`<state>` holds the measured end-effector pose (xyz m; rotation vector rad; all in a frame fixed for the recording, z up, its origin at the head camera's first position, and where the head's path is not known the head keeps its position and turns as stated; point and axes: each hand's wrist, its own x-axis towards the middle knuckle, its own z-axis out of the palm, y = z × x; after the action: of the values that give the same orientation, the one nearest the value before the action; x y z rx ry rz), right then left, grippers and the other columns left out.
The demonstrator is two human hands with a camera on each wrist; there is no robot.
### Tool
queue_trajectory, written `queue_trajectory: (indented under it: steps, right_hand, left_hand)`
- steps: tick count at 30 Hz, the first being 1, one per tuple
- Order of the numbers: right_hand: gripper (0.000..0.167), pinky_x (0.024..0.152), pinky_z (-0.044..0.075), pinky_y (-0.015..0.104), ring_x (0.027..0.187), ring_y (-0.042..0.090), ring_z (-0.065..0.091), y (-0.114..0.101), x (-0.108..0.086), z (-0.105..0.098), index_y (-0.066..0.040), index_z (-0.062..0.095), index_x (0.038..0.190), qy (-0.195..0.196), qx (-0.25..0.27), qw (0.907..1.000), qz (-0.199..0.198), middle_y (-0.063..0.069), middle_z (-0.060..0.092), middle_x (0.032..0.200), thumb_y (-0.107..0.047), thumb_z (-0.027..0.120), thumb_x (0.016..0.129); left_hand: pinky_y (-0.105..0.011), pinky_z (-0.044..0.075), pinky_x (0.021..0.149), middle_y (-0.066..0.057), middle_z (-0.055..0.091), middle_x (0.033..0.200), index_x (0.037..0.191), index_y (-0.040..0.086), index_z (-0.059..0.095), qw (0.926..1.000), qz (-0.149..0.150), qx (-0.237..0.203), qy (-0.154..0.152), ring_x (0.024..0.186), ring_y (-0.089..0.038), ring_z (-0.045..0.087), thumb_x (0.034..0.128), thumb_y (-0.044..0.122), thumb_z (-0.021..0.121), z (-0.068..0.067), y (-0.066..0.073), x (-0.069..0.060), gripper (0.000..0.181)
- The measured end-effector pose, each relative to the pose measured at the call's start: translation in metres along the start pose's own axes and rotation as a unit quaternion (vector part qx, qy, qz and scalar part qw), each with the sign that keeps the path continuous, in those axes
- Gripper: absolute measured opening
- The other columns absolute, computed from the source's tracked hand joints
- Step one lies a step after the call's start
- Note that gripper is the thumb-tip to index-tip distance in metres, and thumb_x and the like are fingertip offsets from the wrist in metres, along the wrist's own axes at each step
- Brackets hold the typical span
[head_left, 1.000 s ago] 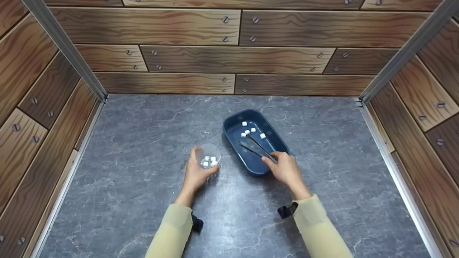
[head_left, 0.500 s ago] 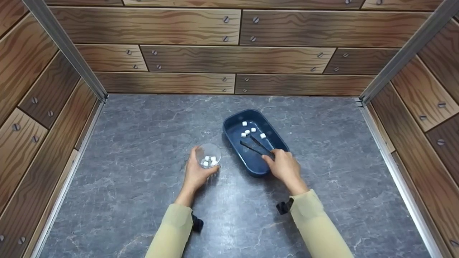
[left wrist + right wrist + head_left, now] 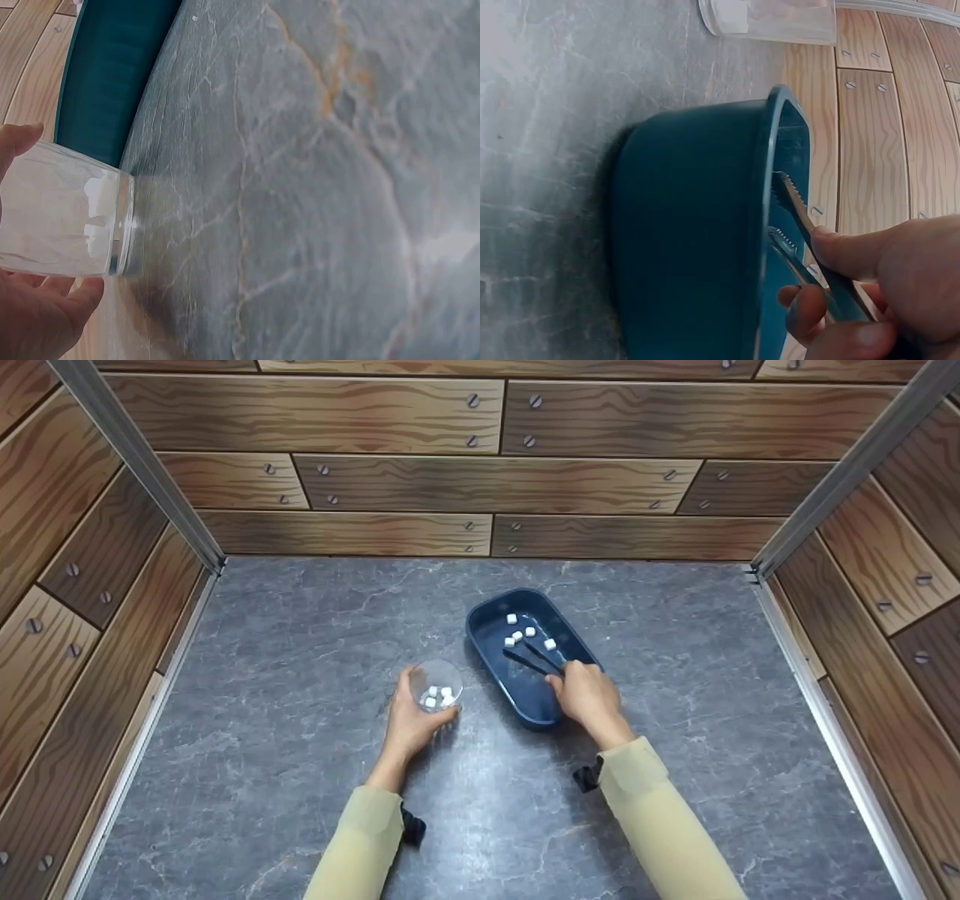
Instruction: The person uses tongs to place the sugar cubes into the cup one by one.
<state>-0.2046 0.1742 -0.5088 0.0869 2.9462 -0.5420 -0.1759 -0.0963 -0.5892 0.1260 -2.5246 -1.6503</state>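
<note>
My left hand (image 3: 414, 721) grips a clear cup (image 3: 436, 675) standing on the floor, fingers and thumb around its sides. Several white cubes (image 3: 433, 691) lie in the cup's bottom. With my right hand (image 3: 591, 697) I hold dark metal tweezers (image 3: 534, 658), pinched between thumb and fingers. Their serrated tips (image 3: 784, 238) are spread apart inside the blue tub (image 3: 491, 670), with nothing between them. Several more white cubes (image 3: 529, 632) lie loose toward the tub's far end, just beyond the tips. In the right wrist view, the tub wall hides those cubes.
Grey marbled flooring (image 3: 300, 660) surrounds the cup and tub. Wood-patterned panels (image 3: 397, 484) rise at the back and both sides, with metal rails (image 3: 817, 690) along the edges. The cup stands left of the tub, with a narrow gap between.
My right hand has moved slightly forward, bringing the tweezers nearer the cubes, and their tips have drawn a little closer together. The left hand and cup have stayed still.
</note>
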Motion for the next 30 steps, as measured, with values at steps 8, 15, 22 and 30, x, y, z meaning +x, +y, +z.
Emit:
queue_trajectory:
  steps: [8,15,22,30]
  right_hand:
    - [0.033,0.064,0.052,0.054,0.087,0.04,0.066,-0.005,0.007,-0.001,-0.003,0.07,0.1,-0.016,-0.033,0.9993,0.007,0.022,0.068,0.098,-0.035,0.061,0.097]
    - [0.039,0.067,0.052,0.056,0.088,0.042,0.066,-0.007,0.011,-0.001,0.002,0.069,0.103,-0.016,-0.05,0.9986,-0.001,0.025,0.068,0.101,-0.036,0.061,0.097]
    - [0.039,0.069,0.052,0.058,0.091,0.042,0.066,-0.01,0.016,0.001,0.0,0.069,0.107,-0.023,-0.06,0.9979,0.006,0.024,0.068,0.104,-0.037,0.061,0.097]
    - [0.039,0.073,0.052,0.058,0.096,0.042,0.065,-0.012,0.02,0.004,0.002,0.068,0.11,-0.021,-0.063,0.9978,0.003,0.026,0.067,0.108,-0.034,0.061,0.097]
  left_hand:
    - [-0.045,0.038,0.106,-0.02,0.051,0.138,0.143,0.004,0.038,1.0,-0.002,0.002,-0.002,0.126,-0.035,0.048,0.0662,0.023,0.09,0.0,-0.001,0.001,0.095]
    - [-0.051,0.039,0.104,-0.023,0.049,0.138,0.145,0.002,0.036,1.0,-0.008,-0.004,-0.003,0.126,-0.039,0.046,0.0668,0.022,0.09,0.0,0.0,0.0,0.097]
    - [-0.05,0.039,0.104,-0.023,0.05,0.138,0.145,0.004,0.037,0.9999,-0.01,0.0,-0.002,0.126,-0.038,0.047,0.0663,0.023,0.09,-0.001,0.0,0.0,0.097]
    - [-0.049,0.038,0.105,-0.023,0.049,0.139,0.145,0.004,0.036,0.9999,-0.014,-0.001,-0.004,0.127,-0.038,0.046,0.0666,0.024,0.09,0.0,0.0,0.0,0.097]
